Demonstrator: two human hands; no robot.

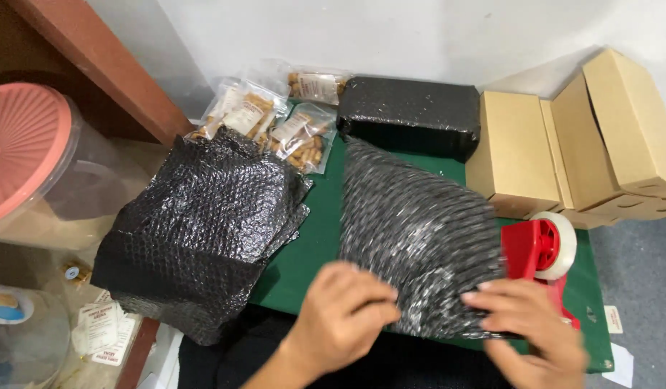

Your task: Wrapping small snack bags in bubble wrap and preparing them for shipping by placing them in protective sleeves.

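Black bubble wrap sheet (412, 230) lies on the green mat (311, 252), and the left hand (343, 317) and right hand (527, 324) both pinch its near edge. Red tape dispenser (538, 252) sits just beside it, brown boxes (563, 144) behind, snack bags (275, 119) farther back

Both my hands are bare, no gloves, rings or watch. L hand (341, 315) shows wrist & a bit of forearm below it, no sleeve there. R hand (529, 325) is blurred w/ short plain nails; past its wrist it's cut off.
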